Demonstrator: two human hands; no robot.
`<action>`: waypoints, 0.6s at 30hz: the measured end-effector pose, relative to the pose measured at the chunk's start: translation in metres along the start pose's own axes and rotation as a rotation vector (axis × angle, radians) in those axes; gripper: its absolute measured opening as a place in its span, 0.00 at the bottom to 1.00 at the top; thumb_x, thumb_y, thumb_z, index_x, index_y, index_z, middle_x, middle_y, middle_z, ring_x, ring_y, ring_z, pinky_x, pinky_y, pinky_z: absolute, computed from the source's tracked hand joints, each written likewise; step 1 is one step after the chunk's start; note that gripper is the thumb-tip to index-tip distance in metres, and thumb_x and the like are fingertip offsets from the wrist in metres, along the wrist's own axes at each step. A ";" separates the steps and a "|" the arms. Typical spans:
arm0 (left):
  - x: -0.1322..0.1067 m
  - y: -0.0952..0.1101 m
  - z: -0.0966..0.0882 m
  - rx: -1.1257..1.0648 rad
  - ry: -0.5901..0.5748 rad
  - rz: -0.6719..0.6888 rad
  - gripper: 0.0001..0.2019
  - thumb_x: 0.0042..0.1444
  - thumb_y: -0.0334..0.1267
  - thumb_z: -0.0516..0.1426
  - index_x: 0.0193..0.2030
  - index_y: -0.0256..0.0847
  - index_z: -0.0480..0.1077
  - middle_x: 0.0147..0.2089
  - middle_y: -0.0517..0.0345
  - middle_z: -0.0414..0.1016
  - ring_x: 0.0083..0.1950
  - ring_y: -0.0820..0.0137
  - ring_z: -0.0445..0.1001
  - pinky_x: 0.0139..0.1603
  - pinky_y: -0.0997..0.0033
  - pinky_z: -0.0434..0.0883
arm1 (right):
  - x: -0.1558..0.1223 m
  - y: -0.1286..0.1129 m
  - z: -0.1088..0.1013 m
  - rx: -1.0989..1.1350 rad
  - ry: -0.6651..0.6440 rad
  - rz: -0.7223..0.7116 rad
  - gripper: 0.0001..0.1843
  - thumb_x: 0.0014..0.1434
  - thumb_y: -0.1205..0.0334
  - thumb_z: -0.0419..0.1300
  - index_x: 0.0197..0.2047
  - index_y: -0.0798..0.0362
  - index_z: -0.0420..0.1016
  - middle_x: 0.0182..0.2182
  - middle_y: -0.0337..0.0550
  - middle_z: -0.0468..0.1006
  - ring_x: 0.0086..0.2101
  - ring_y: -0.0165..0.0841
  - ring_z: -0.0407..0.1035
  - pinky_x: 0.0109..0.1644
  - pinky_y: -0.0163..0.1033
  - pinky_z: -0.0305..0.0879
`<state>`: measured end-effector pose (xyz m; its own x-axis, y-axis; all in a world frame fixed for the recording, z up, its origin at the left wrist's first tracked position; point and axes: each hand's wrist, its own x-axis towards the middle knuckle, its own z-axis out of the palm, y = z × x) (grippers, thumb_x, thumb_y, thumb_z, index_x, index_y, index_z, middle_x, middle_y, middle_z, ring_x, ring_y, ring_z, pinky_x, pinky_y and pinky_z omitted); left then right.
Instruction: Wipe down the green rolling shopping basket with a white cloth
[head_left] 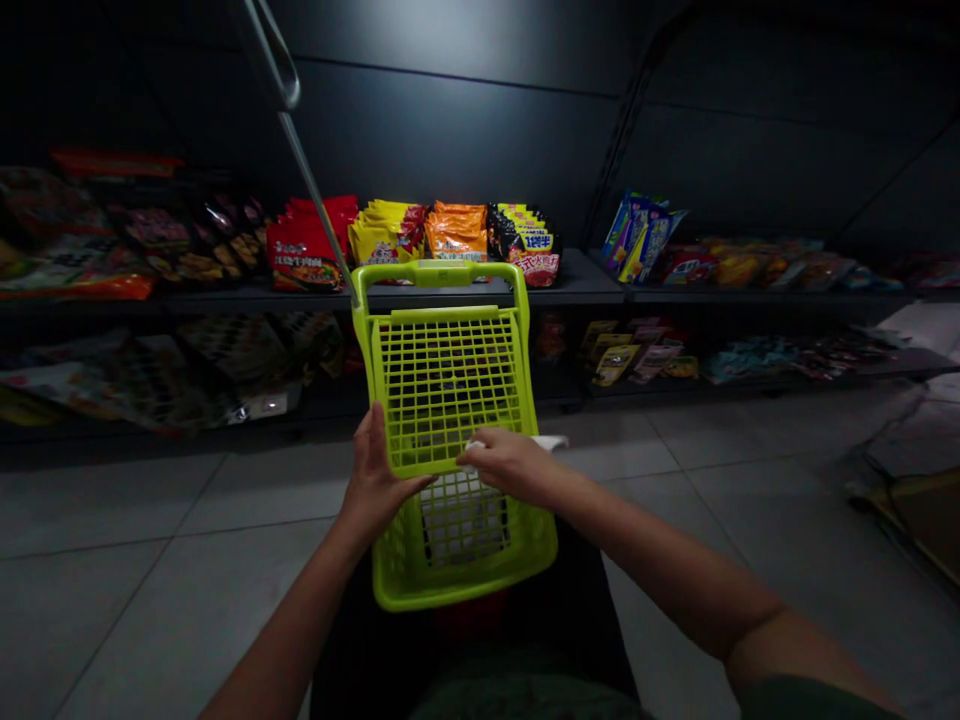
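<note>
A lime-green plastic shopping basket (375, 350) stands tilted in front of me, its mesh wall facing me. My left hand (379, 480) grips its left side, with the thumb lying across the mesh and the other fingers along the outer edge. Pressed to the middle of the mesh is my right hand (510, 463), closed on a white cloth (553, 442). Part of the cloth sticks out past the hand, and a bit shows at the fingertips. A thin metal rod (319, 205) with a looped end rises from the basket's upper left corner.
Behind the basket, a dark shelf (581, 275) carries red packets (307, 245), yellow packets (386, 235), orange packets (456, 235) and black packets (529, 250). More bags lie on the lower shelf. Grey floor tiles (247, 560) spread below. A brown object (919, 510) lies at the right edge.
</note>
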<state>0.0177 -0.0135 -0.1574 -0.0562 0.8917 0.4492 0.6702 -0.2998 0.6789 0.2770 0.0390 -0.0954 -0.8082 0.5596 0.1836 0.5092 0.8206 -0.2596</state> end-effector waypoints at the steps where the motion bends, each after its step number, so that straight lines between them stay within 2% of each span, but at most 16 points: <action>1: 0.000 0.000 0.000 -0.009 -0.004 0.003 0.66 0.47 0.47 0.72 0.77 0.59 0.25 0.78 0.43 0.37 0.77 0.43 0.48 0.70 0.31 0.57 | 0.015 -0.013 0.009 -0.014 0.001 -0.091 0.16 0.66 0.68 0.57 0.55 0.47 0.77 0.48 0.45 0.78 0.45 0.36 0.70 0.47 0.37 0.66; 4: -0.003 -0.003 -0.001 -0.021 -0.006 0.010 0.63 0.51 0.46 0.69 0.77 0.59 0.22 0.79 0.41 0.33 0.77 0.42 0.48 0.69 0.32 0.60 | 0.048 -0.047 0.026 -0.071 0.018 -0.292 0.15 0.71 0.64 0.54 0.58 0.48 0.73 0.49 0.43 0.78 0.44 0.36 0.68 0.48 0.39 0.65; 6: -0.004 -0.003 -0.001 -0.033 0.013 -0.005 0.65 0.50 0.47 0.70 0.77 0.61 0.21 0.79 0.41 0.31 0.77 0.41 0.48 0.68 0.32 0.61 | 0.051 -0.051 0.024 -0.108 0.000 -0.326 0.13 0.72 0.64 0.55 0.57 0.49 0.74 0.47 0.42 0.78 0.42 0.35 0.67 0.46 0.39 0.64; 8: -0.004 -0.003 -0.001 -0.047 0.038 -0.038 0.69 0.44 0.48 0.73 0.76 0.63 0.22 0.79 0.42 0.30 0.77 0.40 0.50 0.68 0.31 0.62 | 0.038 -0.039 0.014 -0.153 -0.027 -0.299 0.12 0.71 0.63 0.57 0.55 0.48 0.75 0.46 0.42 0.79 0.41 0.36 0.67 0.43 0.40 0.63; 11: -0.003 -0.001 -0.002 -0.040 0.049 -0.056 0.74 0.37 0.48 0.76 0.76 0.64 0.23 0.79 0.44 0.31 0.76 0.40 0.50 0.69 0.31 0.61 | 0.000 -0.005 -0.011 -0.226 -0.068 -0.216 0.09 0.68 0.65 0.60 0.50 0.50 0.78 0.43 0.44 0.79 0.39 0.36 0.66 0.39 0.40 0.62; 14: -0.002 0.001 -0.002 -0.035 0.058 -0.040 0.75 0.36 0.46 0.77 0.77 0.64 0.24 0.78 0.44 0.34 0.76 0.40 0.50 0.69 0.32 0.62 | -0.028 0.016 -0.029 -0.221 -0.079 -0.162 0.07 0.67 0.67 0.61 0.46 0.51 0.79 0.42 0.45 0.80 0.39 0.35 0.67 0.40 0.40 0.62; 16: -0.001 0.001 -0.001 -0.040 0.066 -0.032 0.74 0.37 0.46 0.77 0.77 0.64 0.24 0.78 0.44 0.35 0.76 0.41 0.50 0.69 0.32 0.62 | -0.025 0.014 -0.029 -0.172 -0.067 -0.189 0.08 0.67 0.69 0.60 0.47 0.50 0.79 0.43 0.44 0.81 0.39 0.35 0.68 0.42 0.39 0.63; 18: -0.002 0.000 0.000 -0.051 0.067 -0.034 0.74 0.37 0.47 0.76 0.77 0.64 0.24 0.78 0.43 0.34 0.76 0.40 0.50 0.69 0.31 0.61 | -0.006 0.001 -0.020 -0.102 -0.064 -0.261 0.10 0.68 0.69 0.58 0.48 0.50 0.79 0.45 0.43 0.81 0.40 0.34 0.68 0.43 0.39 0.63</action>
<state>0.0177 -0.0149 -0.1580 -0.1285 0.8775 0.4621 0.6282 -0.2885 0.7225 0.2882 0.0393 -0.0775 -0.9313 0.3220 0.1701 0.3060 0.9452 -0.1139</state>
